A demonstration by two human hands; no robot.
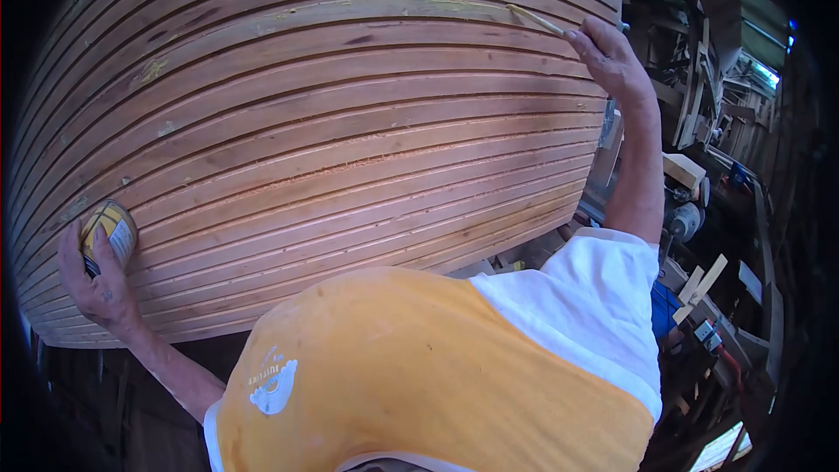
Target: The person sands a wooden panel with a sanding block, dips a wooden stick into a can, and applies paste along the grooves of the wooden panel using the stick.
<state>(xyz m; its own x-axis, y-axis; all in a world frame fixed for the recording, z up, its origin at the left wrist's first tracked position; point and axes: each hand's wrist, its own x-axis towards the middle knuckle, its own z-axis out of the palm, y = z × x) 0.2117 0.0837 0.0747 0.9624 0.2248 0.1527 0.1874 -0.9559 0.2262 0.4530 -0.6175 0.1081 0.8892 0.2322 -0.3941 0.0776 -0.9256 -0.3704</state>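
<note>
A broad curved hull of narrow wooden planks fills the upper view, with dark grooves between the planks. My left hand is wrapped round a yellow can with a white label, tilted close against the planking at the lower left. At the upper right, my right hand pinches a slim, pale, brush-like stick. Its tip meets the wood at a plank smeared with yellowish residue. Whether that tip has bristles is too small to tell.
To the right lies a cluttered workshop with wood blocks, a power tool, a blue object and a red cord. Boards lean at the upper right. My orange shirt fills the lower middle.
</note>
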